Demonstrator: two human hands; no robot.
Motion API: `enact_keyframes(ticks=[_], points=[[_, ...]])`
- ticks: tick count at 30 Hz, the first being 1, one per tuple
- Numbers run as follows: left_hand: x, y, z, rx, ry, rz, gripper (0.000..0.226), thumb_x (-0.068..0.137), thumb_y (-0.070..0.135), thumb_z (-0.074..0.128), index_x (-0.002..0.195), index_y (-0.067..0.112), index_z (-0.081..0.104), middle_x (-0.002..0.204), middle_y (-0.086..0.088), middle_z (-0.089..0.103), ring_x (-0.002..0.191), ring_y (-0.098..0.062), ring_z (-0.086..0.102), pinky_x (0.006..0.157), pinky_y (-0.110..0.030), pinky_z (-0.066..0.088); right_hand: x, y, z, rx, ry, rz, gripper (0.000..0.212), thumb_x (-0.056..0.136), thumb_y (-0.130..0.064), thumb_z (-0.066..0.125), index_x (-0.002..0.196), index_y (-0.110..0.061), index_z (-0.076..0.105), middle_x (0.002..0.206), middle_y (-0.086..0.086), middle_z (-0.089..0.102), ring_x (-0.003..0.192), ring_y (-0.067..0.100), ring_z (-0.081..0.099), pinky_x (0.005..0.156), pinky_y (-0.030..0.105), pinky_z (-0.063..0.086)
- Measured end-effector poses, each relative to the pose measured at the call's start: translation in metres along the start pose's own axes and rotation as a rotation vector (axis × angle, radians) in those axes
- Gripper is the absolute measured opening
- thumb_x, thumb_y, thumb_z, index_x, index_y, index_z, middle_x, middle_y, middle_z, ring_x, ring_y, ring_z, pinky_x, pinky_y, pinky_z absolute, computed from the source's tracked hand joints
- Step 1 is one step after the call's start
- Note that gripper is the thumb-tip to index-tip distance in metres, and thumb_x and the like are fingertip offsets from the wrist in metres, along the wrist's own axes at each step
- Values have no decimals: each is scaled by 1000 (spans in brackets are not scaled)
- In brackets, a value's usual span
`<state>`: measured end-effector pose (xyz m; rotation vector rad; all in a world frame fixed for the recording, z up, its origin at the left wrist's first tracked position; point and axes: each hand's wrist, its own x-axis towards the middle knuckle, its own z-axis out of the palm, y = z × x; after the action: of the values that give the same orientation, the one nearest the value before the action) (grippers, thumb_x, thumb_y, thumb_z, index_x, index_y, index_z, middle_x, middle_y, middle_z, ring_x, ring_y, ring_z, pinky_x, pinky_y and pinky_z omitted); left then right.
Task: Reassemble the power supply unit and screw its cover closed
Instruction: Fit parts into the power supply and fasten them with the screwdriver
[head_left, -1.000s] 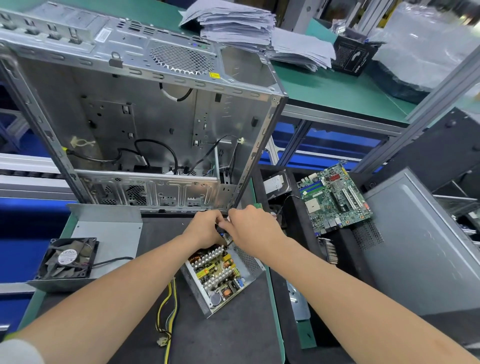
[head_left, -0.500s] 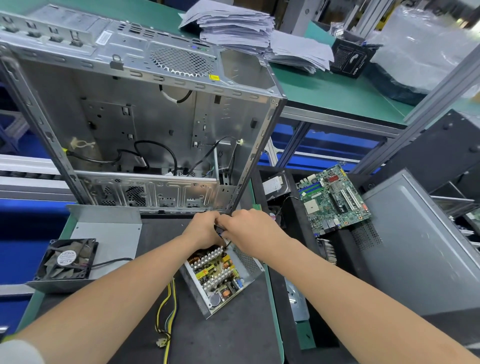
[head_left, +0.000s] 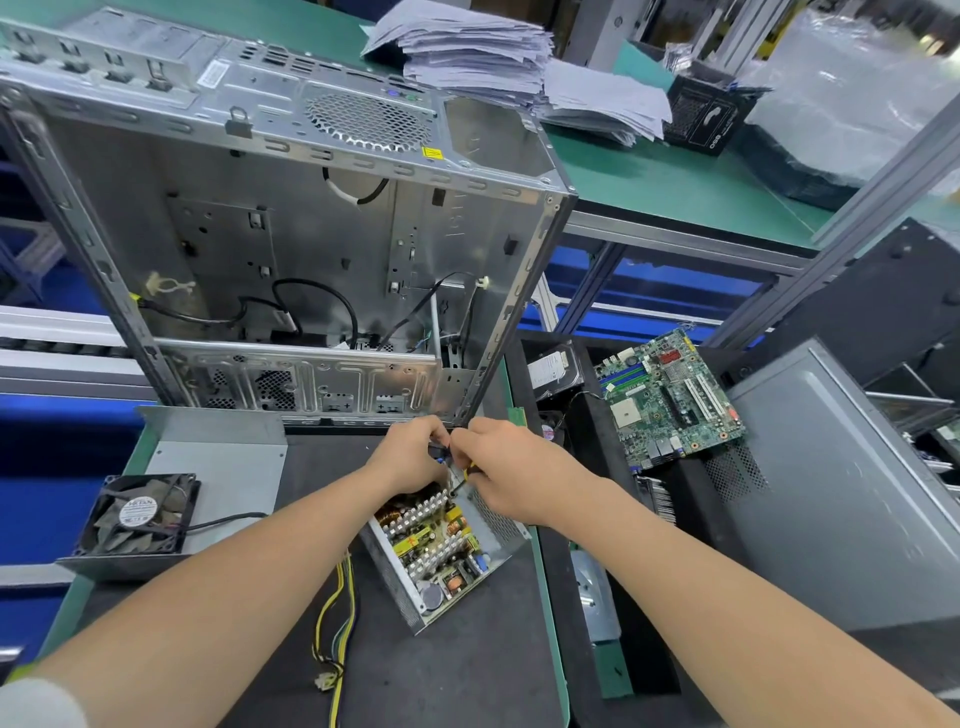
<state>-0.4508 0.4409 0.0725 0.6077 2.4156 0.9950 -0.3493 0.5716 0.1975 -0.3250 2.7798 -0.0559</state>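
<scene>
- Head camera, over the workbench: we see both hands meet at the far end of the open power supply unit (head_left: 441, 545). It lies on the dark mat just below them, its insides bare.
- The right hand (head_left: 511, 475) grips a small screwdriver (head_left: 470, 472) with a yellow-and-black handle, its tip angled down toward the unit's far corner.
- The left hand (head_left: 410, 457), touching the right, curls its fingers round a small dark part (head_left: 439, 451) with a touch of blue, which we cannot identify.
- We judge this to be an early step: something is being fixed inside the unit at that corner, with the cover not yet on.
- The cover (head_left: 218, 467), a grey metal shell with a fan (head_left: 140, 514) in it, sits well to the left of the left hand.
- Next, as we judge it, that part needs seating and the yellow wires (head_left: 337, 613) below the left forearm must stay clear of the edges. Then the cover can come across and its screws be driven square.
- The fan's round white label carries print too small for us to read with confidence.
- Neither the yellow sticker (head_left: 432, 153) on the computer case (head_left: 260, 234) beyond the hands nor the white label on the drive (head_left: 550, 369) beyond the right hand, beside the green board (head_left: 670, 395), can be read.
</scene>
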Motion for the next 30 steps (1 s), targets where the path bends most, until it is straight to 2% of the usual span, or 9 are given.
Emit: enact_keyframes(ticks=[4, 7, 10, 14, 18, 22, 25, 28, 30], points=[[-3, 1, -3, 15, 8, -26, 32, 80, 12, 83, 102, 20, 62, 113, -5, 66, 102, -25, 62, 86, -42, 54, 1, -4, 3, -29, 25, 1, 34, 97, -5, 55, 130, -12, 48, 111, 11, 52, 98, 38, 59, 80, 49, 55], [-6, 1, -3, 9, 26, -31, 33, 79, 12, 83, 104, 19, 63, 111, -5, 67, 101, -24, 62, 86, -41, 54, 4, -6, 3, -18, 66, 20, 22, 100, -11, 55, 121, -12, 49, 104, 13, 54, 95, 38, 60, 77, 47, 54], [-9, 5, -3, -6, 42, -40, 37, 76, 14, 84, 106, 14, 63, 106, -4, 68, 98, -24, 63, 81, -37, 54, 5, -7, 2, -8, 86, 34, 19, 101, -15, 57, 119, -11, 51, 106, 14, 57, 95, 39, 61, 77, 46, 54], [-15, 15, -9, -27, 44, -73, 38, 70, 24, 85, 98, 15, 60, 96, -1, 66, 87, -21, 62, 70, -35, 51, 0, -6, -2, 62, 158, 33, 16, 98, -16, 59, 113, -14, 55, 106, 10, 59, 96, 36, 60, 79, 47, 54], [-22, 26, -27, 86, 24, -143, 54, 71, 36, 92, 104, 11, 58, 94, -3, 60, 75, -16, 57, 53, -28, 46, -12, 7, -12, 223, 338, 105, 10, 91, -16, 65, 99, -17, 61, 92, 0, 62, 85, 21, 60, 77, 43, 55], [-29, 34, -29, 57, 38, -137, 66, 64, 32, 99, 107, 8, 56, 100, -6, 62, 84, -22, 63, 65, -35, 54, -29, 25, -21, 556, 455, 338, 19, 79, -21, 83, 88, -27, 67, 78, -9, 69, 72, 6, 65, 67, 21, 53], [-34, 34, -23, -43, 22, -120, 65, 66, 25, 99, 109, 11, 53, 103, -8, 70, 91, -25, 69, 62, -31, 54, -41, 34, -22, 836, 500, 444, 20, 75, -21, 88, 85, -28, 72, 76, -6, 74, 69, 9, 66, 63, 23, 51], [-37, 35, -21, -43, 40, -124, 59, 69, 25, 97, 112, 7, 61, 97, -6, 73, 87, -19, 67, 56, -20, 42, -49, 41, -15, 788, 442, 460, 4, 87, -26, 76, 87, -24, 72, 77, -10, 71, 74, 8, 64, 65, 21, 47], [-39, 36, -20, -32, 44, -149, 51, 73, 27, 95, 112, 6, 68, 95, -7, 75, 88, -18, 67, 65, -24, 47, -52, 42, -8, 705, 306, 441, 15, 93, -26, 65, 84, -15, 61, 71, -9, 62, 62, 2, 58, 55, 17, 42]])
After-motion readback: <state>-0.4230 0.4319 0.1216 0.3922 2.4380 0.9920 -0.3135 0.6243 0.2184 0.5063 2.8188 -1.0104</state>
